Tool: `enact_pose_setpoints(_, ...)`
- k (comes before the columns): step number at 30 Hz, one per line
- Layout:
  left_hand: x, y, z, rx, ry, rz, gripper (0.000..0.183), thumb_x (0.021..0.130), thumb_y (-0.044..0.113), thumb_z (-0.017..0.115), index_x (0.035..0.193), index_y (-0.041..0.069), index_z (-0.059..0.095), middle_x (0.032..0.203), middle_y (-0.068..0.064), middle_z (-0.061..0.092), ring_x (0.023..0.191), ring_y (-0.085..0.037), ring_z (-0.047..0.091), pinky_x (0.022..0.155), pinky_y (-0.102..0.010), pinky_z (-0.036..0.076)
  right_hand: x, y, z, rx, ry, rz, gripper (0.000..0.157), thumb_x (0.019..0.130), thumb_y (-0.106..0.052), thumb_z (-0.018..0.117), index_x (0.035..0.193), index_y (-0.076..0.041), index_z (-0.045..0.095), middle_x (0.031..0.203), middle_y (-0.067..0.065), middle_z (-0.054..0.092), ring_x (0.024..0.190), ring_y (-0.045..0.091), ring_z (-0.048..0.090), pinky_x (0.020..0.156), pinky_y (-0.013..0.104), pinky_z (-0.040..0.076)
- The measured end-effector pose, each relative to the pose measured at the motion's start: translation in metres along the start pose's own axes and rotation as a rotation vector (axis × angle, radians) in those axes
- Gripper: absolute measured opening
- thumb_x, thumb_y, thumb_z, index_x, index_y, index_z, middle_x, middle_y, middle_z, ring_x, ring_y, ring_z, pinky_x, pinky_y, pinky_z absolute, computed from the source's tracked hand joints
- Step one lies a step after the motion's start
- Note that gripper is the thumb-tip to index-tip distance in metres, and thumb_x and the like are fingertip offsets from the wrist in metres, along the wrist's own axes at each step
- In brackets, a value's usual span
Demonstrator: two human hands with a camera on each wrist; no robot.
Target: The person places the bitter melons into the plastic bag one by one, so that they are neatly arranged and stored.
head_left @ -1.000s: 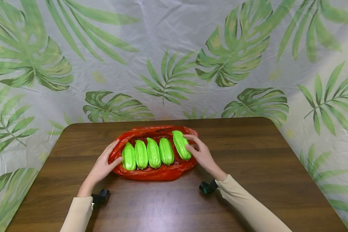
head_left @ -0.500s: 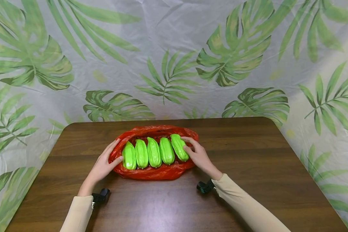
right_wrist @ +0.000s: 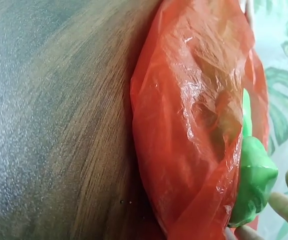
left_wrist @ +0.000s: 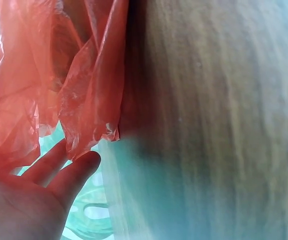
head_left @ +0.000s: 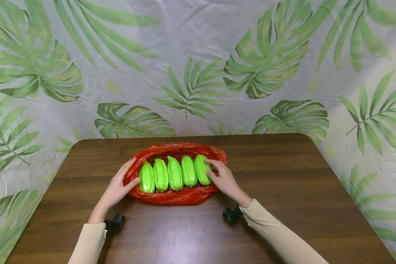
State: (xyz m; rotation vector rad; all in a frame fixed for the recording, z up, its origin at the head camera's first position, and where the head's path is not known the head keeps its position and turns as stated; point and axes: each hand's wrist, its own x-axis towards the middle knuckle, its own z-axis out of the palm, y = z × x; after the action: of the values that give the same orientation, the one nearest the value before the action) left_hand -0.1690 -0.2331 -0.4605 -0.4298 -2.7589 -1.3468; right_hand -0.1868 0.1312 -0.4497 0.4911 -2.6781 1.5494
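Several bright green, ribbed, gourd-like vegetables (head_left: pixel 175 173) lie side by side in the mouth of a red plastic bag (head_left: pixel 171 198). My left hand (head_left: pixel 118 185) rests at the bag's left end, thumb by the rim and fingers along the outside. In the left wrist view, its thumb and a finger stretch out straight against the thin red plastic (left_wrist: pixel 91 85). My right hand (head_left: pixel 226 179) holds the rightmost green gourd (head_left: pixel 202 170), thumb and fingertips on its right side. From the right wrist, that gourd's blunt end (right_wrist: pixel 254 175) pokes past the bag, fingertips against it.
The bag sits toward the far edge of a dark wooden table (head_left: pixel 274 190). Behind it hangs a pale cloth (head_left: pixel 198 47) with green leaf prints. Black wrist-worn devices (head_left: pixel 115 222) are strapped on both wrists.
The rightmost green gourd has moved left and down with my right hand, from a tilt at the bag's right end to beside its neighbour. My left hand has stayed in place.
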Motion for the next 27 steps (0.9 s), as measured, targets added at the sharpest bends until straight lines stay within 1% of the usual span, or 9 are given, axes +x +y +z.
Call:
enact_pose_setpoints(6, 0.0009, -0.0001, 0.0007, 0.002, 0.006, 0.005, 0.068, 0.092, 0.020, 0.064, 0.151, 0.010, 0.030, 0.151, -0.023, 0.025, 0.135, -0.046, 0.025, 0.102, -0.066, 0.025, -0.0020, -0.0019, 0.0011, -0.002, 0.013, -0.032, 0.037, 0.090, 0.001, 0.059, 0.127, 0.002, 0.057, 0.127, 0.019, 0.052, 0.108, 0.032, 0.055, 0.087, 0.043, 0.050)
enact_pose_setpoints(11, 0.0030, -0.0018, 0.0013, 0.006, 0.007, 0.008, 0.070, 0.092, 0.021, 0.064, 0.151, 0.011, 0.029, 0.151, -0.022, 0.025, 0.135, -0.046, 0.025, 0.101, -0.066, 0.025, -0.0030, -0.0018, 0.0013, -0.006, 0.019, -0.050, 0.038, 0.087, 0.005, 0.061, 0.125, 0.003, 0.058, 0.128, 0.020, 0.051, 0.111, 0.033, 0.054, 0.088, 0.045, 0.050)
enact_pose_setpoints(19, 0.0034, -0.0013, 0.0010, 0.000, 0.015, 0.005, 0.069, 0.093, 0.021, 0.063, 0.151, 0.011, 0.029, 0.152, -0.022, 0.025, 0.135, -0.046, 0.025, 0.101, -0.067, 0.025, -0.0045, -0.0001, 0.0023, -0.044, 0.028, -0.068, 0.038, 0.085, 0.005, 0.064, 0.123, 0.004, 0.059, 0.127, 0.020, 0.052, 0.113, 0.033, 0.053, 0.088, 0.044, 0.049)
enact_pose_setpoints(23, 0.0036, -0.0024, 0.0005, -0.004, 0.030, 0.020, 0.068, 0.092, 0.020, 0.064, 0.150, 0.010, 0.031, 0.152, -0.021, 0.026, 0.135, -0.045, 0.025, 0.101, -0.067, 0.025, -0.0051, 0.0008, 0.0012, -0.018, 0.046, -0.069, 0.039, 0.086, 0.004, 0.064, 0.124, 0.003, 0.058, 0.126, 0.018, 0.053, 0.112, 0.033, 0.054, 0.089, 0.044, 0.049)
enact_pose_setpoints(27, 0.0044, -0.0028, -0.0015, -0.018, 0.053, 0.048, 0.067, 0.091, 0.018, 0.065, 0.150, 0.009, 0.032, 0.152, -0.019, 0.027, 0.136, -0.043, 0.025, 0.101, -0.066, 0.024, -0.0061, -0.0011, -0.0039, 0.042, 0.068, -0.055, 0.040, 0.087, 0.004, 0.063, 0.126, 0.002, 0.057, 0.124, 0.018, 0.055, 0.110, 0.034, 0.056, 0.088, 0.044, 0.050)
